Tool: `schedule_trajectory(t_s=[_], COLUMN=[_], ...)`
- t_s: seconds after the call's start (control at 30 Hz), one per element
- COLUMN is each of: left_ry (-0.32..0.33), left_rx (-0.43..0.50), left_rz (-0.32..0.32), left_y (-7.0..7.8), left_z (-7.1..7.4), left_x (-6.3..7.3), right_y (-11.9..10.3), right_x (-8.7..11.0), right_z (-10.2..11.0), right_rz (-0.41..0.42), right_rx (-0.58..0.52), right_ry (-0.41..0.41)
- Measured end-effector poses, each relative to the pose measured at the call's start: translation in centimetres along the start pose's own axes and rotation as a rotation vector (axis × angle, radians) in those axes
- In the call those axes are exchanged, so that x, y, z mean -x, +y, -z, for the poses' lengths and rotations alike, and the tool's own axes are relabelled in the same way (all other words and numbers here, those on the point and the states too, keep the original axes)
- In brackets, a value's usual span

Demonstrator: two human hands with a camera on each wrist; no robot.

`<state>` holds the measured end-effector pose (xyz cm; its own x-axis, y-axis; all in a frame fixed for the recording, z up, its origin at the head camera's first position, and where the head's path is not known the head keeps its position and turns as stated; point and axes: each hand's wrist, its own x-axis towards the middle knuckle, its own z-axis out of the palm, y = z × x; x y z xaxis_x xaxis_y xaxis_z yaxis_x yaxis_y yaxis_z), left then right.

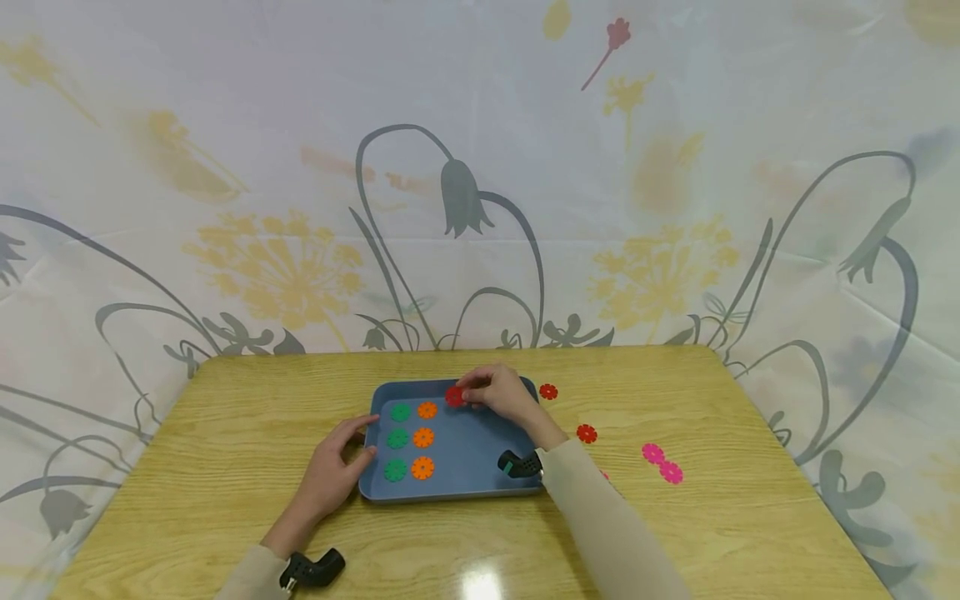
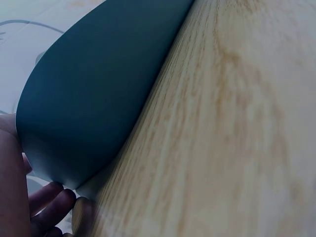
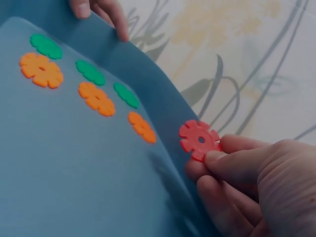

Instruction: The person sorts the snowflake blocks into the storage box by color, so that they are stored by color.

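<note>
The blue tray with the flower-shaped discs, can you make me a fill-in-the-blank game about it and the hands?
1. The right hand pinches a ____ disc.
2. The tray has ____ green discs lying in it.
3. Next to the green line is a line of three ____ discs.
4. In the head view, the left hand touches the tray's ____ side (left or right).

Missing words: red; three; orange; left.
</note>
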<state>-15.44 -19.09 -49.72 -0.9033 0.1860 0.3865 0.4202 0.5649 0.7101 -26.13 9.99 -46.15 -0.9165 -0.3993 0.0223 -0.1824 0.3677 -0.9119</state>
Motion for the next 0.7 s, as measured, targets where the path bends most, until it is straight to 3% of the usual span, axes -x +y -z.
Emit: schedule_trajectory(t_s=[0.17,0.4,0.7], left_ry=[0.0,0.0,0.005], left_rx=[0.004,0.004,-0.003], left_rz=[0.002,0.0,0.003], left_y=[-0.15,-0.11,-0.03], left_z=[-0.06,-0.02,-0.02], left_x=[0.02,-0.01,0.01], right_y=[0.15,0.3,0.45], right_x=[-0.02,0.16,0.15], right_z=[-0.28,-0.57,-0.58], right_rz=[-0.012,-0.054,-0.068], right_rx=[-0.008,-0.015,-0.009], right_ry=[-0.028,-0.14,-0.178])
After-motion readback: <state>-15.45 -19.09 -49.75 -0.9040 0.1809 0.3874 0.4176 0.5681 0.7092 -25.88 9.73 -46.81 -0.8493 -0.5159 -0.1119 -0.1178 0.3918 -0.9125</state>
